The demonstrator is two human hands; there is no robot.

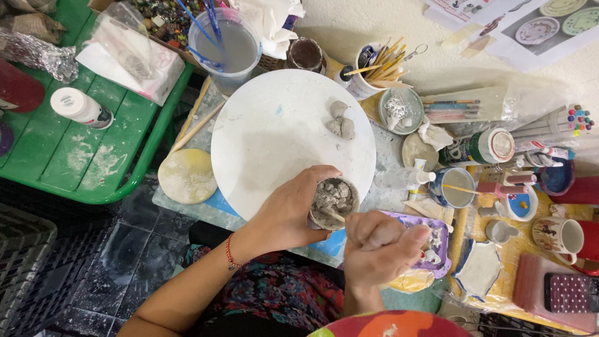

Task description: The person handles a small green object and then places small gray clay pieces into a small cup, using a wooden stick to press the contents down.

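Left hand (293, 212) wrapped around clay cup (334, 203) over white disc (281, 137); right hand (377, 246) fisted tight on thin stick (334, 216) poking into cup.

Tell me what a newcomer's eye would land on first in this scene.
The big white round board at the centre stands out most, with small grey clay lumps near its upper right. At its lower edge, the left hand grips a small cup of grey clay, while the right hand pokes a thin stick into it. A green tray table fills the left side.
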